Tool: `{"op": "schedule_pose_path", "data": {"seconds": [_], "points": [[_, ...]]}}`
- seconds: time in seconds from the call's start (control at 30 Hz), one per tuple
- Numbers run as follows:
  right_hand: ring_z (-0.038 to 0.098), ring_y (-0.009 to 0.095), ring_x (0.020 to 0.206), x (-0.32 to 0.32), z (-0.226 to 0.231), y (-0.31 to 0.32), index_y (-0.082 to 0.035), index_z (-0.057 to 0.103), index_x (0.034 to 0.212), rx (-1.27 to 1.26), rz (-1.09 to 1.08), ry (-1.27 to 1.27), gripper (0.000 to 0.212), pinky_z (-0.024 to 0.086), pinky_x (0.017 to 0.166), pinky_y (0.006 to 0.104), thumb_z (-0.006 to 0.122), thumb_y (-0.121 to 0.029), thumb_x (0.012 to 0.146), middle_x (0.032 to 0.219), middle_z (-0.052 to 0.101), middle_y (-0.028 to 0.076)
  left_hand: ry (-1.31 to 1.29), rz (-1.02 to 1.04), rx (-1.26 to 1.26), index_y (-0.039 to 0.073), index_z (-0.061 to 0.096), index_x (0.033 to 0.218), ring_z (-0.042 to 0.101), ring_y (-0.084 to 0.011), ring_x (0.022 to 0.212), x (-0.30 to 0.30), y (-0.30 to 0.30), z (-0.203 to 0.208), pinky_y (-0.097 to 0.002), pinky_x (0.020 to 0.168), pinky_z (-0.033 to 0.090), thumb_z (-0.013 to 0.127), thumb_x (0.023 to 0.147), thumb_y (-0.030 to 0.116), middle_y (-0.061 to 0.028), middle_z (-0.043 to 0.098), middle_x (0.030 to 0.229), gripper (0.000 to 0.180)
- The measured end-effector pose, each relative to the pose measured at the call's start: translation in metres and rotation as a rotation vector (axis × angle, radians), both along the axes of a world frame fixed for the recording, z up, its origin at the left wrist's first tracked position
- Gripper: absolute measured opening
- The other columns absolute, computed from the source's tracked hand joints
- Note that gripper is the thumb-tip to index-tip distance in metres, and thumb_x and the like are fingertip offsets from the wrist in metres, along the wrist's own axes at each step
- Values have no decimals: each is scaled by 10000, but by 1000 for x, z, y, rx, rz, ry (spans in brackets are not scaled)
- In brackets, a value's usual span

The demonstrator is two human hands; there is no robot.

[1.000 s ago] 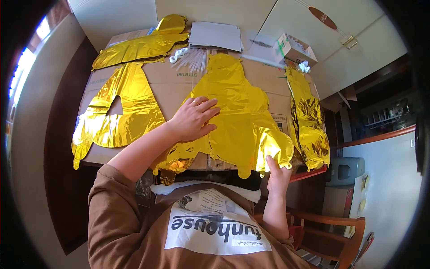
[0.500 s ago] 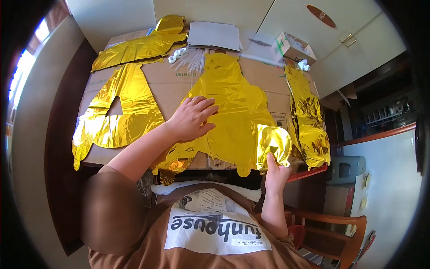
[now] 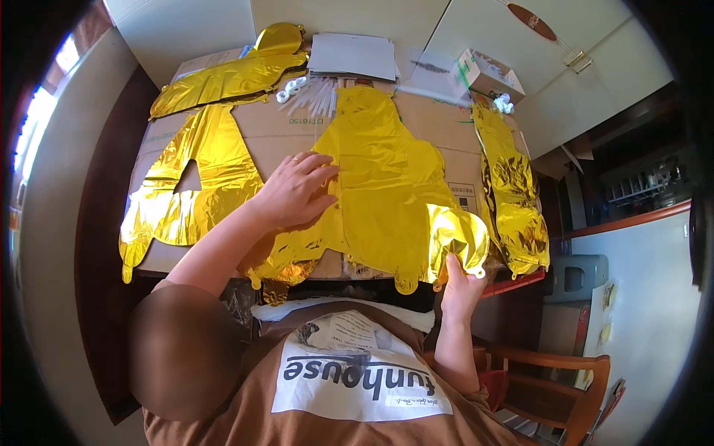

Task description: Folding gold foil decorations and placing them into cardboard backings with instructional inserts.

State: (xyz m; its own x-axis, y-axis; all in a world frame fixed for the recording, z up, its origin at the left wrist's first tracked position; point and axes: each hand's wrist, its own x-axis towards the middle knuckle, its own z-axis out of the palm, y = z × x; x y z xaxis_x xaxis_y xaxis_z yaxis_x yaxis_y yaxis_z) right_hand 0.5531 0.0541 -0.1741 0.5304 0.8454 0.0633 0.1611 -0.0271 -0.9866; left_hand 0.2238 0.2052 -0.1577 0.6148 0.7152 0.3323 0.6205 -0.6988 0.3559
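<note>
Flat gold foil balloons lie on a cardboard-covered table, a large one (image 3: 379, 178) in front of me. My left hand (image 3: 297, 189) rests palm down on its left part, fingers stretched out and slightly apart. At the balloon's lower right corner my right hand (image 3: 461, 286) pinches the shiny foil edge, thumb on top and fingers underneath, mostly hidden. To the left lies an A-shaped gold foil balloon (image 3: 223, 149), close to my left forearm. A narrow, crumpled gold foil balloon (image 3: 513, 201) lies along the right side of the table.
More gold foil balloons (image 3: 223, 82) are stacked at the far left. Behind the large balloon are a bundle of clear straws (image 3: 316, 97), white ribbon rolls (image 3: 286, 91) and a stack of white sheets (image 3: 353, 56). An open box (image 3: 491, 74) stands far right; a wooden chair (image 3: 573, 394) stands lower right.
My left hand has slid left and slightly down across the foil. My right hand keeps its pinch, and the corner it holds has shifted slightly right and wrinkled.
</note>
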Motion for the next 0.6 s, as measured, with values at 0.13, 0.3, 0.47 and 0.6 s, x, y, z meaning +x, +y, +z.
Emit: {"op": "schedule_pose_path", "data": {"seconds": [0.13,0.3,0.47,0.6], "points": [[636,128,953,0,-1,-2,53,609,1197,-3,-39,78,305,510,872,292,655,48,896,1123,669,72,38,11,12,44,583,1296,494,-382,1258,-7,-7,-4,-495,1056,398,694,858,296,-174,534,1346,517],[635,132,967,-4,0,-4,53,597,1215,28,-29,120,331,508,883,293,660,50,890,1143,664,75,15,18,27,40,586,1289,493,-388,1256,-2,-9,-4,-495,1057,398,701,853,290,-180,531,1344,515],[634,131,974,-4,0,-3,46,595,1218,29,1,50,333,505,889,287,662,44,892,1141,663,71,10,10,35,38,588,1279,494,-384,1258,4,-5,-6,-490,1054,399,709,854,285,-178,537,1337,507],[636,130,970,-2,-2,-2,43,604,1208,21,5,42,321,505,889,287,665,41,893,1130,667,67,-7,1,48,41,573,1287,501,-366,1255,9,-3,-5,-474,1052,399,705,856,298,-170,554,1318,519]]}}
